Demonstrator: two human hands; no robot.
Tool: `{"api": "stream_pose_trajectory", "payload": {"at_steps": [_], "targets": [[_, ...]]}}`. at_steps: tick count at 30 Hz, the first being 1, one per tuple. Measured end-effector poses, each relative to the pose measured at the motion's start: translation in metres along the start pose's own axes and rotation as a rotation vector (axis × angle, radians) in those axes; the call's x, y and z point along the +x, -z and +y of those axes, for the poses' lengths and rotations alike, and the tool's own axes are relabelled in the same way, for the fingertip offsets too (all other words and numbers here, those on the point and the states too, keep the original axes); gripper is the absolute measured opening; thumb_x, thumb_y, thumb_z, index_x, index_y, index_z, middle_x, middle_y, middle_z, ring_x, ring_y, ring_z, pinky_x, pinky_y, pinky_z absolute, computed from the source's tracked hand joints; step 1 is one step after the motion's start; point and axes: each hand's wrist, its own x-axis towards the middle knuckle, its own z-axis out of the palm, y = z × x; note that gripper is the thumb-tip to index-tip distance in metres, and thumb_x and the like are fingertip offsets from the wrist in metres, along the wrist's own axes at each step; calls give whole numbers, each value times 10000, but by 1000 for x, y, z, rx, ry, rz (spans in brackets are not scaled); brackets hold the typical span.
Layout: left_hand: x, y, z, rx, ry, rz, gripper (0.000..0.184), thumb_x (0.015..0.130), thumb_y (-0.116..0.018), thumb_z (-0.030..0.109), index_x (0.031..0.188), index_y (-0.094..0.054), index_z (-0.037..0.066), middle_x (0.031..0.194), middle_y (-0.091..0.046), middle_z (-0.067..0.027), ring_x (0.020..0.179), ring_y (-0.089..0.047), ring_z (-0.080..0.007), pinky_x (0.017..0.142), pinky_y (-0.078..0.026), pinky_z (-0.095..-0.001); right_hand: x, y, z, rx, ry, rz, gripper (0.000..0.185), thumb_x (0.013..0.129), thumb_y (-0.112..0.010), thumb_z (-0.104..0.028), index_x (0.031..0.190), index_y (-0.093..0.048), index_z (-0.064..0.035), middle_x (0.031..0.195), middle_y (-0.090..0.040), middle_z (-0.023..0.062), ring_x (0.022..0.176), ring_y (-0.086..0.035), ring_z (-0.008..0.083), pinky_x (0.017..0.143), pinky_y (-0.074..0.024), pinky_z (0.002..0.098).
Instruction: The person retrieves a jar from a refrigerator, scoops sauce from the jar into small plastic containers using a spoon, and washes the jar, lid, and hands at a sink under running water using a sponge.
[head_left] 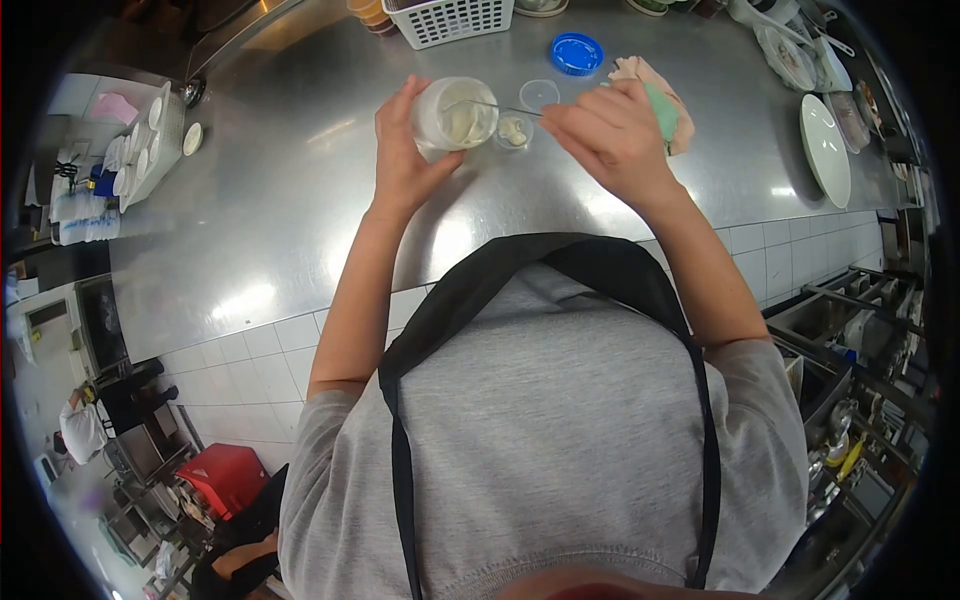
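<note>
My left hand (405, 140) is wrapped round a clear jar (428, 118), which tips its mouth toward me. A pale, creamy substance shows inside the jar. Between the fingers of my right hand (610, 135) is the handle of a thin metal spoon (510, 108); its far end reaches into the jar's mouth. Just right of the jar, a small clear cup (514, 132) on the steel counter holds some of a pale substance. A round clear lid (540, 95) lies behind that cup. The blue screw lid (576, 54) rests farther back.
A pink and green cloth (672, 105) lies beyond my right hand. At the back stands a white basket (455, 24). A white oval plate (825, 150) is at the right, and a rack of white cups (150, 150) at the left. Other people (82, 430) are at lower left.
</note>
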Motion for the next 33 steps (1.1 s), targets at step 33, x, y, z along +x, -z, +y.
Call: {"api": "stream_pose_trajectory", "payload": {"at_steps": [33], "targets": [[26,15,4,213,-472,26,854,463,-760,26,1248,-454,170,1214,-515,7,1120,-466,-257,910,-420,-362,-47,-30,-34,1181,-1008,-104,117,877,-550,-122,791,-526,-45,571,-462,-40,447,-372,47,429,-291,227]]}}
